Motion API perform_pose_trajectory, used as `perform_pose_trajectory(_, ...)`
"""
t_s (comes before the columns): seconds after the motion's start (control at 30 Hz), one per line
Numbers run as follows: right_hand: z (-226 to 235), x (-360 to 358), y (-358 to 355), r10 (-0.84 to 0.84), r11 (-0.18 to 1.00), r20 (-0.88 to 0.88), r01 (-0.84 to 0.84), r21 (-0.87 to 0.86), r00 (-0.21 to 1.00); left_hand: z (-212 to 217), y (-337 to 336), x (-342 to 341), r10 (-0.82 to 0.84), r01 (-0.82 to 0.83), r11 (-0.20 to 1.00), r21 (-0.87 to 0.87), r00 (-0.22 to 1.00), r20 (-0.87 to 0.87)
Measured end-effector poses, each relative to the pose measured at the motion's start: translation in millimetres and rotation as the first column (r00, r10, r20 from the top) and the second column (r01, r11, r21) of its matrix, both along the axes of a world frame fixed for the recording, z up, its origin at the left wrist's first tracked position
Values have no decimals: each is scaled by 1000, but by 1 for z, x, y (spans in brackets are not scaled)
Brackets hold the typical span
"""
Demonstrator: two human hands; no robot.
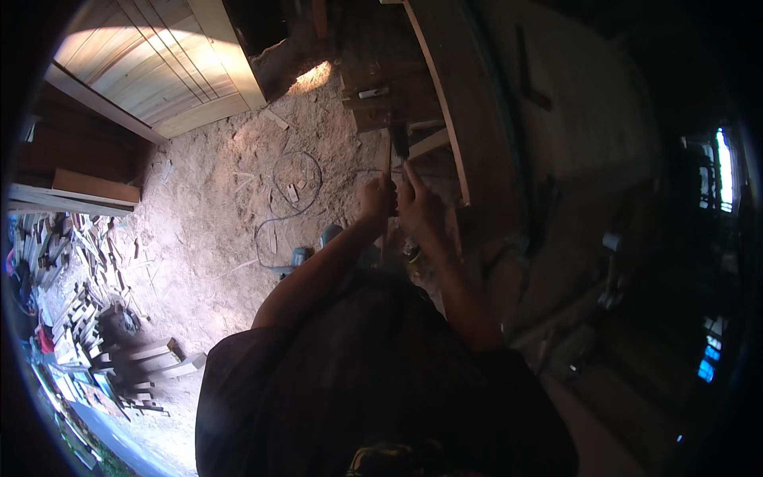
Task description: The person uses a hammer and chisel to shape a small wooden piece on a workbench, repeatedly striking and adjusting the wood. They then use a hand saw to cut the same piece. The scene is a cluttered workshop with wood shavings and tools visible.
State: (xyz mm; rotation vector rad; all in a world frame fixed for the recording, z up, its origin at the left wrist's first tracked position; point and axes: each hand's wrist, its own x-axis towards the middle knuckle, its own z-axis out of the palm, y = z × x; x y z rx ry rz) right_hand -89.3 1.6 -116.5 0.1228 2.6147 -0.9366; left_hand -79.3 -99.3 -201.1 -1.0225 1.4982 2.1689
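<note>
Far left of both hands, well apart: scrap wood pile (pixel 87 318) on the dirt floor (pixel 214 207), short offcuts stacked loosely, partly sunlit.

Up-left of the hands: pale wooden panel (pixel 151 63) with grooved boards, lying flat, in sun.

Left of the hands, on the dirt: dark cable (pixel 290 203) looped in a rough ring, tail trailing down toward the person. Small wood chips scattered around it.

Just below-left of the left hand, near the forearm: two bluish rounded objects (pixel 314 246) on the ground; can't tell what they are.

Left hand (pixel 377 199): closed in a fist around the lower part of a thin stick (pixel 388 155). Stick stands roughly upright in view, running up and away from the fist.

Right hand (pixel 419 208): touching or just beside the left hand, fingers partly extended upward, index pointing toward a dark block-shaped piece (pixel 399 137) at the stick's upper end. Can't tell whether it actually grips the stick or only rests against it; shadow hides the contact.

Right of the hands: long curved wooden plank (pixel 445 111), pale edge catching light, running from top to near the right wrist. Past it everything is in deep shade; detail unreadable.
</note>
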Motion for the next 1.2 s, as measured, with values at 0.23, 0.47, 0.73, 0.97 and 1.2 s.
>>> perform_pose_trajectory(0.23,5,-9,-3,18,994,35,-21,103,999,-6,7,6,-68,64,988,-144,997,-21)
perform_pose_trajectory(0.47,0,2,4,87,996,-50,-87,3,995,-5,6,-1,9,-10,1000,6,999,43)
perform_pose_trajectory(0.73,3,-13,0,96,993,-62,-91,75,993,0,4,0,-1,-6,997,72,995,100)
perform_pose_trajectory(0.97,-4,17,10,99,988,28,-101,115,995,-1,3,-5,7,-6,1000,-14,998,59)
perform_pose_trajectory(1.2,18,-3,-7,109,993,-4,-108,42,994,3,3,-10,26,-28,999,34,999,38)
